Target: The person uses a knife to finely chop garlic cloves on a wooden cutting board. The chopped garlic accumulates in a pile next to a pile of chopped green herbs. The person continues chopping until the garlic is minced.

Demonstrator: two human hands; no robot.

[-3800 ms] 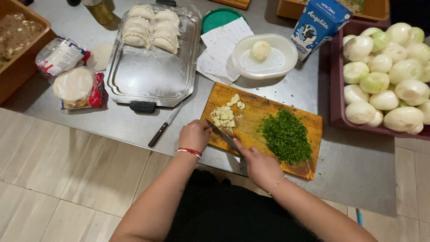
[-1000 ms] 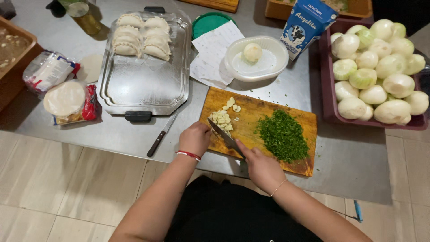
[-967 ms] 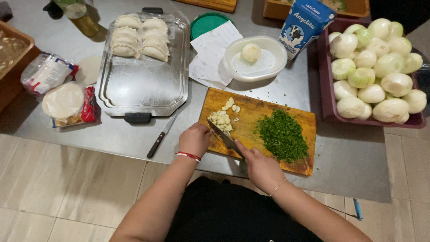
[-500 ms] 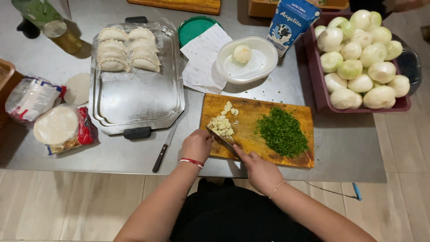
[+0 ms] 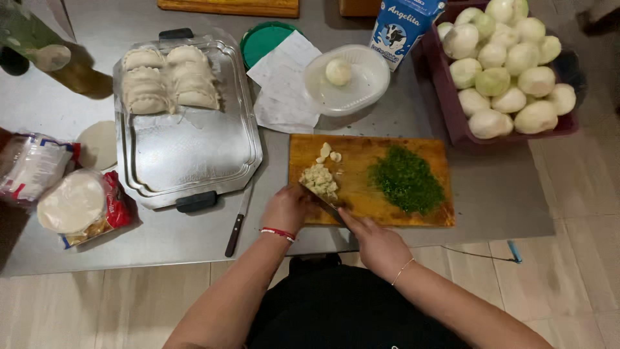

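A wooden cutting board (image 5: 361, 187) lies at the front edge of a steel table. On its left part sits a small pile of chopped pale garlic (image 5: 320, 178); on its right part lies a heap of chopped green herbs (image 5: 407, 180). My right hand (image 5: 374, 242) grips the handle of a knife (image 5: 321, 199), whose blade points up-left into the garlic pile. My left hand (image 5: 287, 209), with a red wrist band, rests at the board's left front corner beside the blade, fingers curled.
A metal tray (image 5: 194, 152) with several folded dough pastries stands left of the board. A second knife (image 5: 236, 223) lies between them. Behind are a white bowl (image 5: 361, 87) with a peeled onion, a carton (image 5: 403, 26), a crate of onions (image 5: 452, 116), dough discs (image 5: 71, 201).
The view has shifted, so everything sits lower and more central. Both hands stay at the board's left end with the knife over the garlic pile.
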